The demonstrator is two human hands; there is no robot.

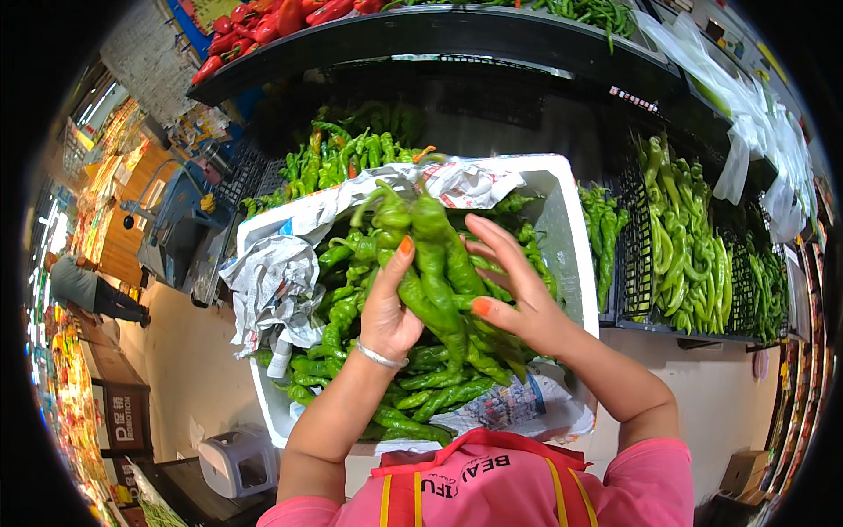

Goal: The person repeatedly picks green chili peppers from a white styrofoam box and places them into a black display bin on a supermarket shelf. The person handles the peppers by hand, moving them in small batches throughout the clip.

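My left hand (393, 309) is closed around a bunch of long green peppers (431, 263), its thumb lying on top of them. On the right side of that bunch, my right hand (520, 290) has its fingers spread; whether it touches the peppers I cannot tell. Below both hands is a white foam box (583, 263) filled with more long green peppers (339, 323). Crumpled newspaper (270, 283) hangs over the box's left rim, with further sheets along the far rim and at the near right corner.
Black crates of green peppers (685, 250) stand right; more peppers (349, 155) lie beyond the box. Red peppers (270, 26) top a dark shelf (428, 39). Plastic bags (757, 125) hang right. A plastic stool (238, 461) is lower left; a person (95, 290) stands far left.
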